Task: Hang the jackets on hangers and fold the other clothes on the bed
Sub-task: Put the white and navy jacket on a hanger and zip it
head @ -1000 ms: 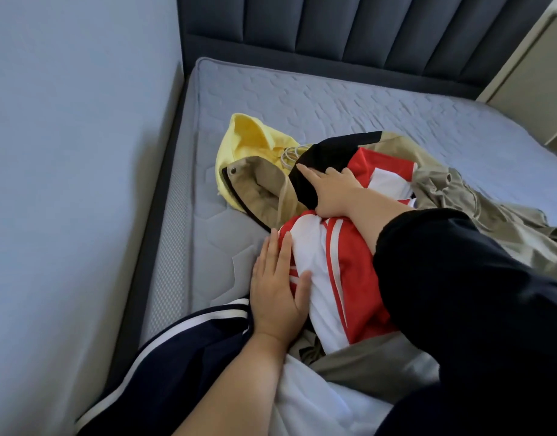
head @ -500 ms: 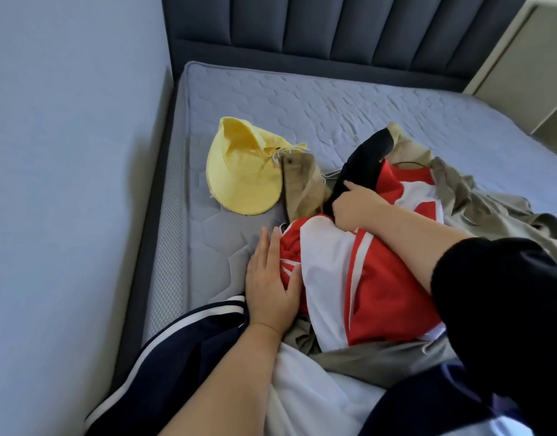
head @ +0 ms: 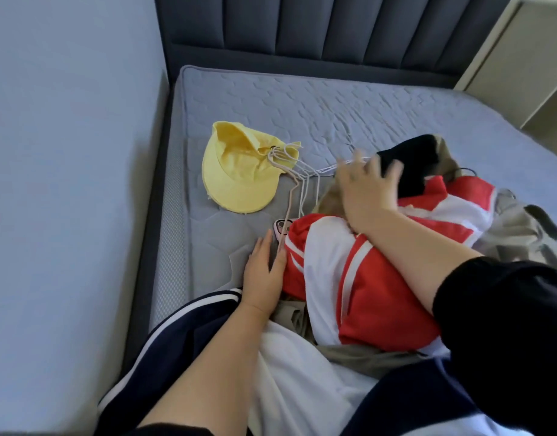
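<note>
A heap of clothes lies on the grey mattress. On top is a red and white jacket, with a black garment behind it and a khaki one at the right. A yellow garment lies apart to the left. Several white wire hangers lie between the yellow garment and the heap. My right hand, blurred and with fingers spread, is over the heap's far edge by the black garment and the hangers. My left hand rests flat on the mattress against the jacket's left side.
A navy garment with white stripes and a white one lie near me. A pink phone lies just beyond my left fingertips. A wall runs along the left, a dark padded headboard behind, and a pale cabinet at the right.
My right hand dragged the black and khaki cloth to the right and let its fingers spread. That uncovered the wire hangers and the phone. My left hand stayed in place.
</note>
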